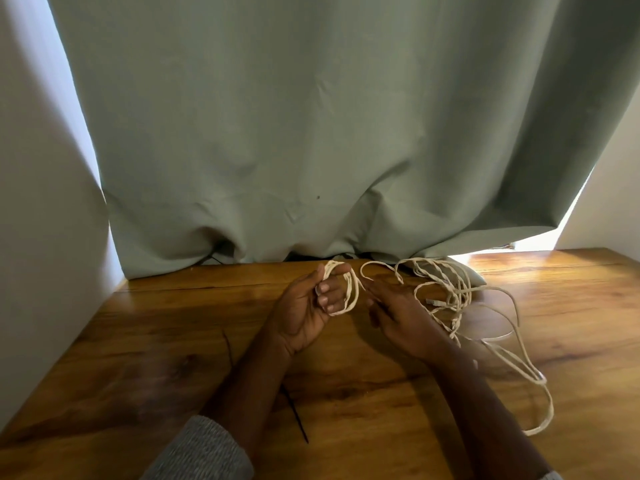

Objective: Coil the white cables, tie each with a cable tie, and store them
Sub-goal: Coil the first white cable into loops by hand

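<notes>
A few loops of white cable [346, 296] are wound around the fingers of the left hand [308, 306] at the centre of the frame. That hand is turned palm up, its fingers curled in over the loops and its thumb raised behind them. From the loops a strand arcs rightward over the right hand [398, 313] into a loose tangle of white cable [450, 296] lying on the wooden surface [138, 358] right of centre. The tangle trails toward the lower right of the frame in long slack bights, ending in a wide loop near the right forearm. A small pale connector shows inside the tangle.

The right hand is held edge-on just right of the coil, fingers extended and slightly blurred; whether it pinches the strand that passes its fingertips cannot be told. Part of the tangle lies behind this hand and wrist and is hidden by them.

Two thin black cable ties [296, 415] lie on the surface in the lower middle of the frame, one left of the left forearm, the other between the two forearms. A grey knitted sleeve [204, 452] covers the left arm at the bottom edge. A grey-green curtain [311, 116] fills the upper frame, its hem bunched on the far edge of the surface just behind the cable. Bright light enters at the upper right below the hem.
</notes>
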A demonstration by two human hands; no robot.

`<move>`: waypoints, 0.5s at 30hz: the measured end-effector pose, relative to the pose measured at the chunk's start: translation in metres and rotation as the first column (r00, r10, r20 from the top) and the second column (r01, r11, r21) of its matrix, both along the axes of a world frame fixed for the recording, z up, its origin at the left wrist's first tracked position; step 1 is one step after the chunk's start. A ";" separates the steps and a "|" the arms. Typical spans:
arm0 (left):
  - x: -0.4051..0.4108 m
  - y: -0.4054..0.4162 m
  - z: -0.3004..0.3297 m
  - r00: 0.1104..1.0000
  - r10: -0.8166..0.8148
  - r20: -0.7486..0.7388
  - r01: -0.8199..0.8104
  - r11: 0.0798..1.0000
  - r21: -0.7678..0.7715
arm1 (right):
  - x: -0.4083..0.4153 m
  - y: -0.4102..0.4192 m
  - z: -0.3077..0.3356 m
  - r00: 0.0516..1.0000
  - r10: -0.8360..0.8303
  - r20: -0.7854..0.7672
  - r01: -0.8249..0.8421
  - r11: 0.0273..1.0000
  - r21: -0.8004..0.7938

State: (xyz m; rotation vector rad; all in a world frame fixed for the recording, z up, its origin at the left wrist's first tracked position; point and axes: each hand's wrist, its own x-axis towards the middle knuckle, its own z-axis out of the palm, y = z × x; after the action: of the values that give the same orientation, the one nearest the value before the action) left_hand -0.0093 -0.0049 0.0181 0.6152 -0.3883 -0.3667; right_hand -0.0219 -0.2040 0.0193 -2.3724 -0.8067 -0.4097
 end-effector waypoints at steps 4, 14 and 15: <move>0.001 -0.002 0.005 0.988 0.154 -0.011 -0.154 0.988 -0.027 | -0.001 0.004 -0.002 0.992 -0.021 -0.124 0.007 0.993 -0.117; 0.003 -0.009 0.003 0.921 0.384 -0.069 -0.387 0.921 -0.037 | -0.009 0.020 -0.006 0.989 -0.107 -0.098 0.055 0.904 -0.425; 0.003 -0.011 0.003 0.918 0.391 -0.068 -0.394 0.919 -0.029 | -0.010 0.021 -0.006 0.991 -0.100 -0.092 0.050 0.898 -0.438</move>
State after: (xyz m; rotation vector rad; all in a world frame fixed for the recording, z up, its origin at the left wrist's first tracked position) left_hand -0.0065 -0.0160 0.0207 0.6226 -0.2049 0.0088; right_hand -0.0317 -0.1827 0.0130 -2.8192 -0.8232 -0.1293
